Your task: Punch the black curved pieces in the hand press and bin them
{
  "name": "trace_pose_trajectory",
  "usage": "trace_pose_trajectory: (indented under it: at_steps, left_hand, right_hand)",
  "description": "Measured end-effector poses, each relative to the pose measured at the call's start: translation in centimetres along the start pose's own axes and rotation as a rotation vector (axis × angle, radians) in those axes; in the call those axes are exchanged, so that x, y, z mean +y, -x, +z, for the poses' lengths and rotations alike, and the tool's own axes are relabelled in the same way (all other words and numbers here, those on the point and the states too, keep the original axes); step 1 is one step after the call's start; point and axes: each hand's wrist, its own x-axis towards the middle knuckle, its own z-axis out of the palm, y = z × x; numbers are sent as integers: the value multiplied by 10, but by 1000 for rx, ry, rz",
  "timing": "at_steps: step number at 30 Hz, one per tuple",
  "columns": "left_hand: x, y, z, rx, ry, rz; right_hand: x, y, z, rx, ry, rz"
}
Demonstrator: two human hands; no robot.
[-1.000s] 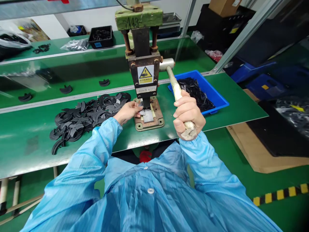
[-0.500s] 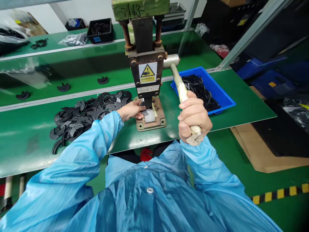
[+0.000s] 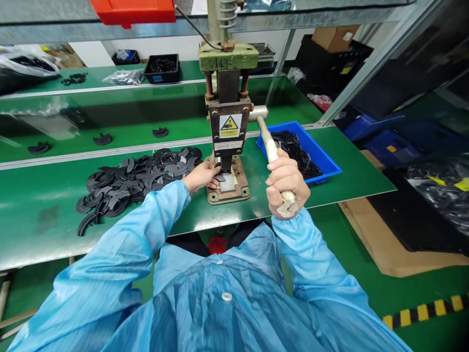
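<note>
Between our two hands stands a green-and-brown metal hand press point(image 3: 230, 108), its pale metal plate point(image 3: 227, 183) nearest our left fingertips. Our hands are apart: the left hand point(image 3: 201, 176) pinches a small, dark, curved flat piece point(image 3: 221, 177) at the edge of that plate, just under the ram, while the right hand point(image 3: 287, 185) is wrapped around a long lever with a pale, wrapped grip point(image 3: 269, 146). We judge the step in hand to be placing or steadying the piece at the press; the next move calls for settling its position and keeping our fingertips clear of the ram before any pull. The piece looks thin, matt and dark, though our fingers hide much of it, so its exact outline is perhaps a crescent. Beyond our left hand lies a loose heap of black crescent-shaped pieces point(image 3: 142, 177); beyond our right sits a blue plastic tray point(image 3: 324, 155) of thin black strips point(image 3: 293, 151).
</note>
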Motion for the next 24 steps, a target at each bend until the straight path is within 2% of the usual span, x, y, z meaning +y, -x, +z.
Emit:
trace_pose_trajectory:
  at_steps: [4,7,9,10,12,14,15,16,18,20,22,24]
  left_hand:
    - [-8,19,-1,20,21,53]
    - [-10,26,-3,-113,-25,145]
    - [-9,22,-14,-208,-139,213]
    - [-7,15,-24,-205,-227,246]
    - [-3,-4,-55,-51,-450,320]
    - [4,-29,-94,253,-688,394]
    - [8,-42,-113,375,-789,371]
    - [12,-53,-131,443,-861,324]
    - [17,-70,-157,469,-956,228]
    - [20,-76,-167,416,-1017,184]
    - [18,-73,-163,369,-1078,196]
    - [13,-65,-148,337,-1167,245]
  right_hand:
    - [-1,0,-1,-9,-2,6]
    - [0,0,-2,-7,-8,3]
    - [1,0,-3,-2,-7,-7]
    - [1,0,-3,-1,-5,-11]
    - [1,0,-3,-1,-7,-12]
    - [0,0,-3,2,-12,-3]
    - [-1,-1,-3,4,-13,4]
    - [-2,-1,-3,8,-13,11]
    - [-3,-1,-4,10,-7,22]
    - [-3,-1,-5,4,0,29]
    - [-3,0,-5,-2,7,29]
    - [-3,1,-6,-4,12,33]
